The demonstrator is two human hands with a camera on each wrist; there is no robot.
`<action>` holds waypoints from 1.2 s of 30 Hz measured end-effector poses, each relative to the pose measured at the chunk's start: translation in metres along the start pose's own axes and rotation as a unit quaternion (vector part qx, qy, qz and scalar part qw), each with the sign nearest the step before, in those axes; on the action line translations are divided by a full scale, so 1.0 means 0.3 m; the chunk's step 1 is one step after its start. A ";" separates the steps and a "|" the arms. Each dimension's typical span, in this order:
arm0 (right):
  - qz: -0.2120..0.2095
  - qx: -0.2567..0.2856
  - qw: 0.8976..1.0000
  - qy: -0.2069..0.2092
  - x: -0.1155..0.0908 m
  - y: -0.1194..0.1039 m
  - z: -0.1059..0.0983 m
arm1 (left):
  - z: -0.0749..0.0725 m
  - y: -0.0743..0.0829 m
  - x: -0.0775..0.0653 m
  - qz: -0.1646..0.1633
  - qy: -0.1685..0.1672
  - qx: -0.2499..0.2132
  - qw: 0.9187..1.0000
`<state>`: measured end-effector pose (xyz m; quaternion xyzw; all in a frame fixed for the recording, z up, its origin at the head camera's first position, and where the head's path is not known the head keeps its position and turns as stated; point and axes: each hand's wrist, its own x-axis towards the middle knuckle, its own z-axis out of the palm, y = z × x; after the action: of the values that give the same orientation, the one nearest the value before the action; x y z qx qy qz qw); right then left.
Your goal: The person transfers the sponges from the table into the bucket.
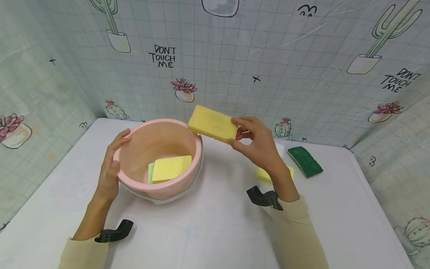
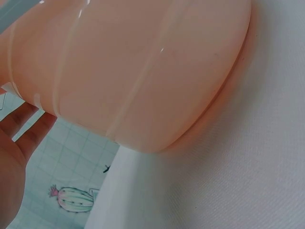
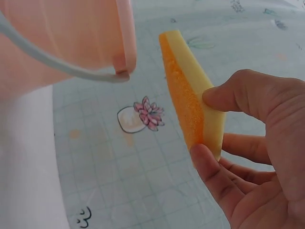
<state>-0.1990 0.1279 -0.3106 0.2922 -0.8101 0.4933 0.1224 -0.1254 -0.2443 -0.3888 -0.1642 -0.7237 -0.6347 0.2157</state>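
Note:
My right hand [image 1: 253, 140] pinches a yellow sponge [image 1: 213, 123] at one end, holding it in the air just right of the bucket's rim. In the right wrist view the sponge [image 3: 190, 90] shows an orange face and a pale yellow one, with thumb and fingers on its near end. A pink bucket [image 1: 158, 187] stands on the table, its mouth facing up. Inside it lie a yellow sponge [image 1: 171, 168] and, partly hidden under that, a light green one [image 1: 150, 172]. My left hand [image 1: 110, 170] rests against the bucket's left side with extended fingers.
A dark green sponge [image 1: 305, 161] lies on the white table [image 1: 215, 224] at the right. Another yellow sponge [image 1: 263, 175] is partly hidden behind my right wrist. The bucket's pale handle [image 3: 52, 62] hangs along its side. A printed cloth [image 1: 221, 56] stands behind the table.

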 end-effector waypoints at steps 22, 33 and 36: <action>-0.040 -0.015 0.995 -0.094 0.077 -0.115 0.142 | -0.002 0.002 -0.007 0.000 -0.001 0.009 1.000; -0.028 -0.046 0.985 -0.162 0.105 -0.158 0.207 | 0.000 0.000 0.000 0.006 -0.006 0.005 1.000; -0.025 -0.060 0.983 -0.172 0.110 -0.172 0.224 | 0.000 0.000 0.001 0.004 -0.005 -0.008 1.000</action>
<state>-0.1888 0.0401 -0.2894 0.3851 -0.8397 0.3827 0.0109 -0.1256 -0.2442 -0.3885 -0.1721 -0.7189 -0.6388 0.2135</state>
